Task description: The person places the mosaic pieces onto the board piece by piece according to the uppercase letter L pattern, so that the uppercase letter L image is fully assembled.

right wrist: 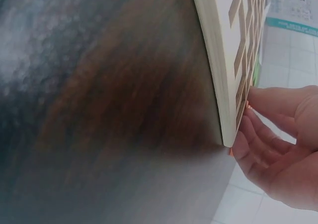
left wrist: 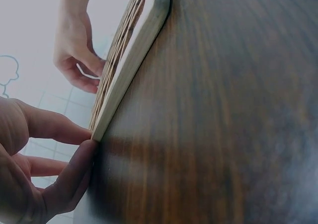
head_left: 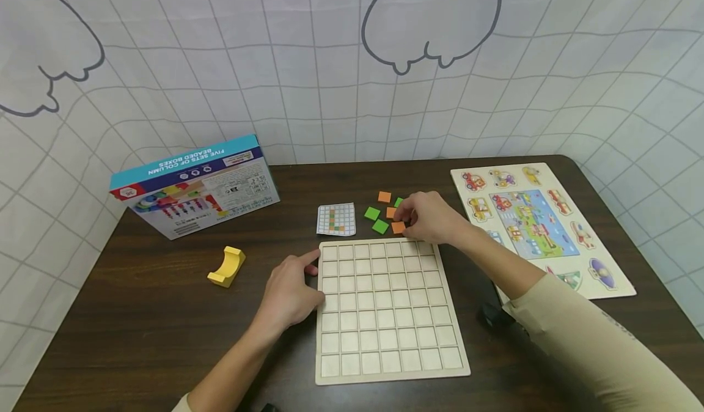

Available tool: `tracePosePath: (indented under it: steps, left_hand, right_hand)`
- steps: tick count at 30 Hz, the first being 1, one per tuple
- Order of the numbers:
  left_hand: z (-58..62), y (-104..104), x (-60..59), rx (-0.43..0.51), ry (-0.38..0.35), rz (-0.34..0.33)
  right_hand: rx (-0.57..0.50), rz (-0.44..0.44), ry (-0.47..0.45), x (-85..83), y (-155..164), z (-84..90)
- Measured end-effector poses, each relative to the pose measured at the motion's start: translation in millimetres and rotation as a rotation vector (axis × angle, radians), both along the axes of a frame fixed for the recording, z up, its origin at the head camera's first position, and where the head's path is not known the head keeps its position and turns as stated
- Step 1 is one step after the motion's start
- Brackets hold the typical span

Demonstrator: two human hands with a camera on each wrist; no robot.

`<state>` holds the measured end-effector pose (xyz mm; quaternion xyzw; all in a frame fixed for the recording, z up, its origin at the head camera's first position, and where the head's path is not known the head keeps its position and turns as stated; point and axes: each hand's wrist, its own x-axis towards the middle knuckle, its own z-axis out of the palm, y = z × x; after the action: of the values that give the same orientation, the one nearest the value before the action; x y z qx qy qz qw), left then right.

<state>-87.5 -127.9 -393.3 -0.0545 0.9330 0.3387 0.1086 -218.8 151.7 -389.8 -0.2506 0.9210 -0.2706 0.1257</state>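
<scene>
A cream wooden grid board [head_left: 385, 380] lies flat on the dark table. My left hand [head_left: 291, 293] touches the board's left edge, thumb and forefinger spread along it near the top corner; in the left wrist view the left hand [left wrist: 49, 169] has its fingertips at the rim. Just beyond the far right corner, my right hand [head_left: 431, 218] pinches at an orange square tile [head_left: 398, 228]. In the right wrist view the right hand [right wrist: 283, 144] has curled fingers, partly hiding the orange. More orange tiles and several green tiles [head_left: 380, 226] lie close by.
A small pattern card [head_left: 336, 219] lies behind the board. On the left stand a toy box [head_left: 203, 192] and a yellow curved block [head_left: 227, 267]. A picture puzzle board [head_left: 605, 280] lies at the right, under my right forearm. A tile-patterned curtain [head_left: 330, 94] hangs behind the table.
</scene>
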Motion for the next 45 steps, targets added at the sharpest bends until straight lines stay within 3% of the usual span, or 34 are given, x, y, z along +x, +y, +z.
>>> tracePosePath:
  steps: [11, 28, 45]
  left_hand:
    - [-0.5, 0, -0.4, 0.006, -0.010, 0.003]
    - [-1.0, -1, -1.1, 0.010, -0.018, -0.009]
    - [0.5, 0, -1.4, 0.002, -0.037, -0.006]
  right_hand:
    - [0.044, 0.028, 0.008, -2.6, -3, 2.5]
    - [0.028, -0.014, 0.015, -3.2, 1, 9.3]
    - [-0.015, 0.001, 0.044, 1.6, 1, 10.1]
